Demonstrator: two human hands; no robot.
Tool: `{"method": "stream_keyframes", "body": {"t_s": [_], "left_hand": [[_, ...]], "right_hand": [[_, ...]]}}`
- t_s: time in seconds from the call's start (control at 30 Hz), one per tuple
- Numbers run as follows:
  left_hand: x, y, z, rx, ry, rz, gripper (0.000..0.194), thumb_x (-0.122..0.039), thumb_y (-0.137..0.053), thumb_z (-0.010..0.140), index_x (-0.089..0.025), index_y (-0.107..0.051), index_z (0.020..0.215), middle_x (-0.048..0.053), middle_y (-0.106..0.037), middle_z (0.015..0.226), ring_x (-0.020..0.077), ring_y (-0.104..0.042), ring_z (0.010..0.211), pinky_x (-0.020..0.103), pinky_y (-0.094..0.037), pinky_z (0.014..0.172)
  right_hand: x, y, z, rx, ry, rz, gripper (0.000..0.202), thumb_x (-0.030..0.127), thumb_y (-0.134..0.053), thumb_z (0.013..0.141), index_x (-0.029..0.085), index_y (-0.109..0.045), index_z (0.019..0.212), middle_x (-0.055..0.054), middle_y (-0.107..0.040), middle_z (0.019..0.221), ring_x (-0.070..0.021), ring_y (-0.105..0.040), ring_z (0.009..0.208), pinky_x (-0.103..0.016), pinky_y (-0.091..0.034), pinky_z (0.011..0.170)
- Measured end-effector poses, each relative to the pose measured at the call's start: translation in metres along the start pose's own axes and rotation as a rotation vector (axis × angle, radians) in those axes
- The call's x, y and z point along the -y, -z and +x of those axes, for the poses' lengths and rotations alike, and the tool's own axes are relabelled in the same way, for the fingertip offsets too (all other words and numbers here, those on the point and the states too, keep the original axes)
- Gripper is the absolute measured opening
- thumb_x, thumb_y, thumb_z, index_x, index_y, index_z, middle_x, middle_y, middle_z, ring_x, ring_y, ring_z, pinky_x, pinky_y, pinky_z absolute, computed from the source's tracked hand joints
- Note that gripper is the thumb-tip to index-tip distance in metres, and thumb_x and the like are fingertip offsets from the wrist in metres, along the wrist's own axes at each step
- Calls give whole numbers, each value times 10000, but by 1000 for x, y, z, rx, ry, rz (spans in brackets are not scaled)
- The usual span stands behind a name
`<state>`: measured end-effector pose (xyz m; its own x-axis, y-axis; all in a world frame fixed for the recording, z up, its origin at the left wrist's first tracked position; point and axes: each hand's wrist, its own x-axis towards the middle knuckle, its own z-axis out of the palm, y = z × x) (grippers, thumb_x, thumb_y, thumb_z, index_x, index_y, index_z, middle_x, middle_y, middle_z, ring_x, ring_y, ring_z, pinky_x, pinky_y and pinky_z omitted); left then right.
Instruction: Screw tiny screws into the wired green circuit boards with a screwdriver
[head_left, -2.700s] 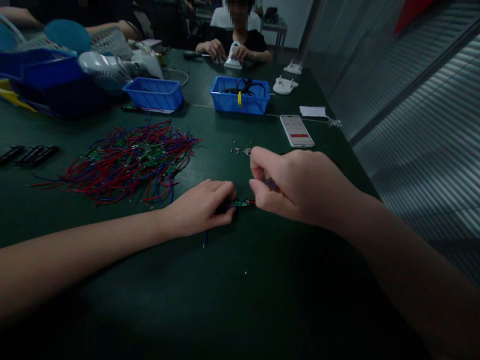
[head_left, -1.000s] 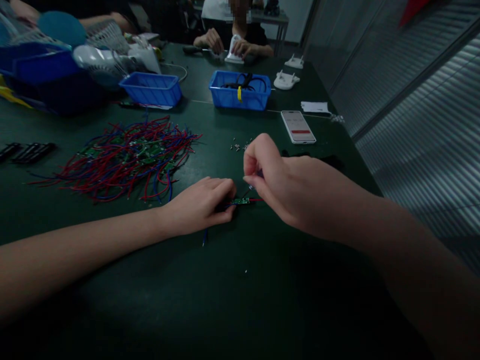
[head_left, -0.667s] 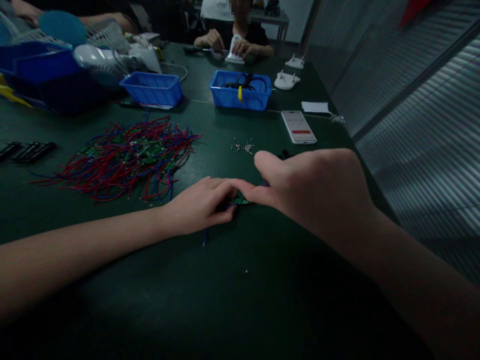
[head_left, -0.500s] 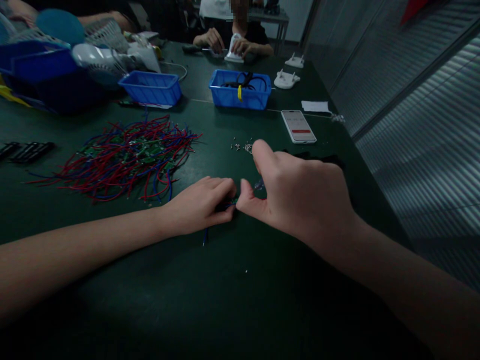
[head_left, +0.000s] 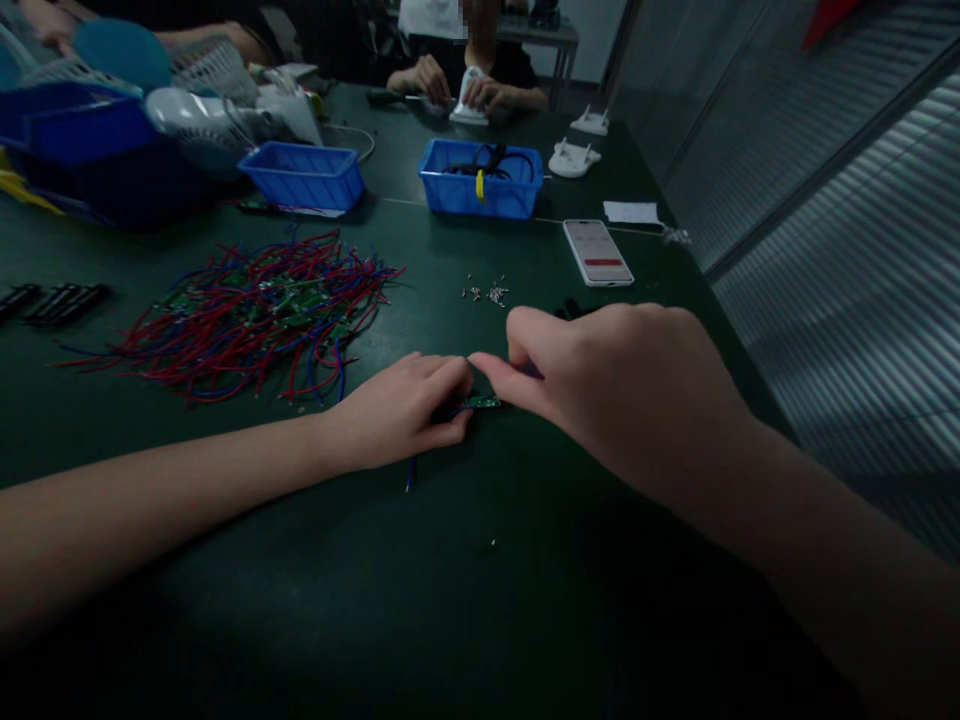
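Observation:
My left hand [head_left: 409, 405] rests on the dark green table with thumb and fingers closed around a small circuit board [head_left: 482, 402] with wires. The board's green end sticks out to the right of the fingertips, and a blue wire [head_left: 411, 474] hangs out below the hand. Just right of the board, my right hand [head_left: 622, 390] is curled, its thumb pointing left towards the left fingers. A small bluish bit shows between its thumb and index finger; the rest is hidden by the hand. Left of my hands lies a tangled pile of circuit boards with red and blue wires [head_left: 255, 315].
Small screws [head_left: 495, 293] lie beyond my hands, with a phone [head_left: 598, 252] to their right. Dark parts [head_left: 574, 308] lie behind my right hand. Blue bins [head_left: 480, 200] stand farther back. Across the table a person's hands [head_left: 487, 95] hold a white part. Black parts [head_left: 67, 303] lie far left.
My right hand has turned, with its index finger drawn down and its thumb raised, so the green board end now shows. My left hand has stayed in place.

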<state>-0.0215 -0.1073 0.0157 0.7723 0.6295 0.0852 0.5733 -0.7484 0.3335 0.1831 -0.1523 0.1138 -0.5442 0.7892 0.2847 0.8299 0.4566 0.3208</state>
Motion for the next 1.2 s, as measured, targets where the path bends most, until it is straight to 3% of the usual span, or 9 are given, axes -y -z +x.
{"method": "stream_keyframes", "body": {"t_s": [0.13, 0.33, 0.47, 0.7, 0.83, 0.93, 1.03, 1.2], "left_hand": [[1, -1, 1, 18, 28, -36, 190, -320, -503, 868, -178, -547, 985, 53, -618, 910, 189, -583, 843, 338, -458, 767], [4, -4, -3, -37, -14, -10, 245, -340, -515, 873, -172, -527, 1051, 91, -625, 1020, 225, -590, 930, 391, -466, 830], [3, -3, -2, 1, -2, 7, 228, -338, -498, 879, -175, -552, 1029, 81, -622, 987, 215, -586, 901, 383, -467, 818], [-1, 0, 1, 27, 29, -14, 197, -333, -487, 879, -176, -563, 971, 65, -622, 946, 201, -585, 877, 372, -461, 824], [1, -2, 0, -20, 12, -36, 162, -311, -494, 873, -175, -541, 948, 63, -619, 932, 209, -586, 876, 372, -469, 804], [2, -4, -1, -30, -10, -30, 170, -309, -480, 885, -174, -530, 976, 66, -602, 920, 223, -577, 924, 390, -469, 842], [2, -3, -1, -17, -12, -17, 212, -333, -485, 890, -169, -523, 1019, 70, -596, 935, 223, -572, 929, 406, -465, 868], [0, -1, -1, 5, -2, 1, 169, -312, -482, 884, -174, -529, 969, 63, -607, 944, 202, -575, 888, 388, -463, 842]], "right_hand": [[0, -5, 2, 22, -51, 8, 457, 540, -324, 917, 185, -611, 887, -54, -617, 616, -154, -554, 542, -253, -166, 509], [1, 9, 3, 153, 86, 287, 335, 263, -364, 896, 146, -471, 1191, -14, -642, 688, -103, -463, 452, -243, -173, 449], [-2, 10, 1, 134, 138, 221, 245, 247, -360, 930, 151, -520, 1088, 3, -585, 580, -102, -443, 419, -241, -151, 433], [-6, -5, 3, 18, 34, 28, 462, 560, -295, 926, 203, -577, 846, -31, -574, 579, -130, -479, 480, -249, -140, 489], [-3, 0, 3, 70, 69, 194, 296, 411, -378, 884, 203, -551, 1004, -7, -606, 642, -108, -437, 467, -252, -151, 482], [0, 8, 2, 108, 123, 309, 328, 291, -393, 853, 178, -494, 1144, -6, -636, 721, -105, -446, 482, -251, -179, 464], [1, 9, 1, 127, 149, 297, 298, 249, -367, 887, 164, -497, 1141, -12, -635, 720, -105, -467, 489, -249, -184, 454], [-3, 0, 1, 18, 144, 53, 292, 330, -294, 962, 196, -553, 980, -7, -570, 569, -127, -454, 448, -258, -149, 467]]}}
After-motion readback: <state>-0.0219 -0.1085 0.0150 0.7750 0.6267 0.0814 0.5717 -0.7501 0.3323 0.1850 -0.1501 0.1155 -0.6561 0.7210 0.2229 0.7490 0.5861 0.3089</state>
